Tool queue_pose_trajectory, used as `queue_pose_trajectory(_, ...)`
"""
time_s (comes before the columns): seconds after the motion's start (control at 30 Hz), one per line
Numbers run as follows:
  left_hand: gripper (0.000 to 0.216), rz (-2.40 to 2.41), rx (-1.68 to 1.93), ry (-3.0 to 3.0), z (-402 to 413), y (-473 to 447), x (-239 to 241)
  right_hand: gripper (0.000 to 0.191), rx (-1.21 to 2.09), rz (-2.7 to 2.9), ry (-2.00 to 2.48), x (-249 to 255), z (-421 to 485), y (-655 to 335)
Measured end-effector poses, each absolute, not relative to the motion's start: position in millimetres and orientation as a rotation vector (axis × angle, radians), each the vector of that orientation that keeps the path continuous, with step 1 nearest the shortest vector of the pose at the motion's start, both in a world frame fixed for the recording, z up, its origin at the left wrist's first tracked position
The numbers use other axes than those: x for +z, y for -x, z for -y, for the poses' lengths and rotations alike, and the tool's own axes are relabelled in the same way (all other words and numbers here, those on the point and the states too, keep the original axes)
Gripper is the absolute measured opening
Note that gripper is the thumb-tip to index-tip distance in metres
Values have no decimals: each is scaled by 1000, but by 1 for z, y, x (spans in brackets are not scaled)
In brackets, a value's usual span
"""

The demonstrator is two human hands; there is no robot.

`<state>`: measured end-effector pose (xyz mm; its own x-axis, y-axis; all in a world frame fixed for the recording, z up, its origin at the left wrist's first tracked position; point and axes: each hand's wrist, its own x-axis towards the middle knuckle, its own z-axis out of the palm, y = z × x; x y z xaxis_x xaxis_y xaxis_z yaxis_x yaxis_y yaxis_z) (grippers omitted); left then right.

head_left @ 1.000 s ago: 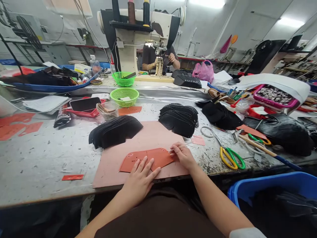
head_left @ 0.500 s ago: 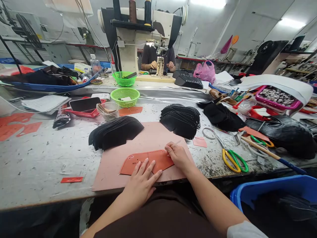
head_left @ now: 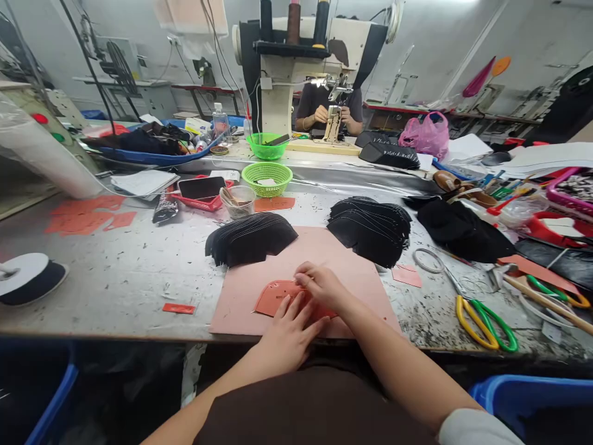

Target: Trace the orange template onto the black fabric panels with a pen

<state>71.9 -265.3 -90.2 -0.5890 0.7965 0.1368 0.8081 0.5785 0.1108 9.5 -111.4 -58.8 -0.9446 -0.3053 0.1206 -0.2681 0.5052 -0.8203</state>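
An orange template [head_left: 269, 298] with a curved top edge lies on the pink board [head_left: 231, 315] in front of me. My left hand [head_left: 293, 327] rests flat on it, fingers spread, covering its lower middle. Over the template's upper edge, my right hand [head_left: 322, 285] is closed in a pinch round a slim marking pen, which is mostly hidden by the fingers. The right part of the template is covered by my hands. Behind the board's far corners sit two fanned stacks of black cut pieces, a left stack [head_left: 250, 238] and a right stack [head_left: 370, 228].
Scissors [head_left: 486, 321] with yellow and green handles lie at right, near a hammer [head_left: 507, 272]. Green baskets [head_left: 267, 179], a red tray with a phone [head_left: 201, 188] and a plastic cup [head_left: 238, 203] stand behind. A co-worker's hands [head_left: 331, 114] are at the sewing machine [head_left: 275, 86].
My right hand has moved left along the template's upper edge, from its right end toward the middle. My left hand stays flat. The view has turned left.
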Motion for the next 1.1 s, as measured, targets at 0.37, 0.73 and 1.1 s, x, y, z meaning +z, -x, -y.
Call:
queue_pose_trajectory(0.37,46,2688,-372,1394,262,-72,-84,14,-1019,-2841,640,-58,154,-3)
queue_pose_trajectory(0.73,45,2688,-346,1400,263,-73,-87,14,-1120,-2746,731,-60,155,-4)
queue_pose_trajectory(1.1,57,2737,-340,1416,266,-75,-94,19,-1292,-2733,600,-56,121,-9)
